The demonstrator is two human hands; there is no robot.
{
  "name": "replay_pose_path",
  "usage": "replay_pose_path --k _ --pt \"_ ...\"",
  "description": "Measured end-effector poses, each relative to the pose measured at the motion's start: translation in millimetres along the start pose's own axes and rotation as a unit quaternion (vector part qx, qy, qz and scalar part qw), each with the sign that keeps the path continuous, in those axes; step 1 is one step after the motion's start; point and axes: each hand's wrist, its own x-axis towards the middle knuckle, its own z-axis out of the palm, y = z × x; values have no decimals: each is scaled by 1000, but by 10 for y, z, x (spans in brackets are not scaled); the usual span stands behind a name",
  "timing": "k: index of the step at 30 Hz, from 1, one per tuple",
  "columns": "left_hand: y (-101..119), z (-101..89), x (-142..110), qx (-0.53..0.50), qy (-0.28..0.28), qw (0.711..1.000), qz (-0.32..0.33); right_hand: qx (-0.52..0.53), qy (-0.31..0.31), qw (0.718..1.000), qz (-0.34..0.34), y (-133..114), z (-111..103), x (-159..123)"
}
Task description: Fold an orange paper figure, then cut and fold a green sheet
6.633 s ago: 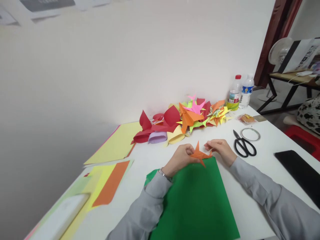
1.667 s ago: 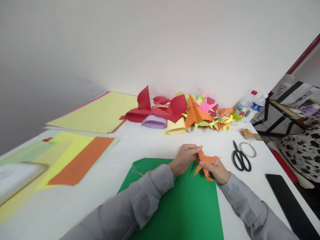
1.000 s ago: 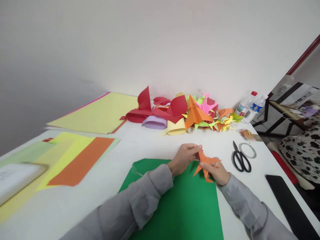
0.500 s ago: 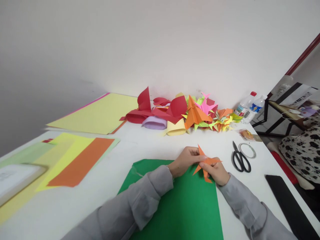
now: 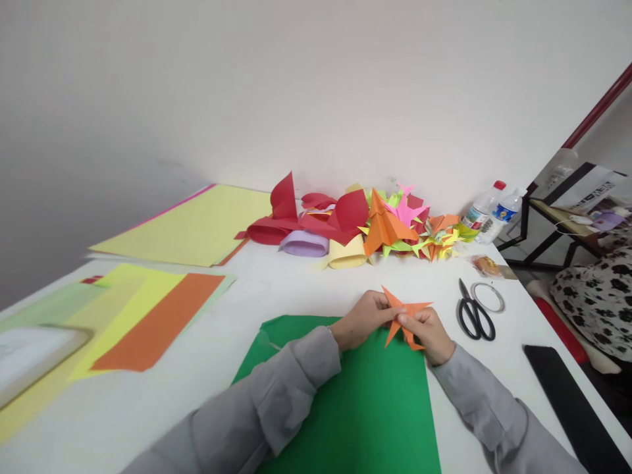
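Both hands pinch an orange folded-paper figure (image 5: pixel 407 309) with several pointed arms, just above the far right part of a green sheet (image 5: pixel 375 408). My left hand (image 5: pixel 362 318) grips it from the left, thumb and fingers near its middle. From the right, my right hand (image 5: pixel 430 334) holds it with the thumb on top, close to the left thumb. The tips of the two thumbs cover the figure's centre. Black-handled scissors (image 5: pixel 474 316) lie to the right of my right hand, beside a roll of tape (image 5: pixel 488 297).
Red paper shapes (image 5: pixel 274 227), an orange paper plane (image 5: pixel 388 227) and other folded pieces are heaped by the wall. Two plastic bottles (image 5: pixel 502 214) stand behind on the right. Coloured sheets (image 5: pixel 162 322) lie left. A black strip (image 5: pixel 573 401) lies near the right edge; a person in patterned clothing (image 5: pixel 595 296) is beyond.
The orange folded-paper figure has turned slightly in my hands: its upper point leans further left and its lower point has swung up to the right. Both hands keep hold of it.
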Motion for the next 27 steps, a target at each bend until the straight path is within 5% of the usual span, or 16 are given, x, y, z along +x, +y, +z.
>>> replay_pose_path --k 7,17,27 --pt "-12 0 0 5 -28 999 18 24 -38 999 -12 -10 -20 -5" --pt "-36 33 -8 -38 -7 999 9 40 2 999 -19 -15 -8 5" --pt "-10 20 -9 -92 -44 995 -11 89 5 996 5 -21 7 13"
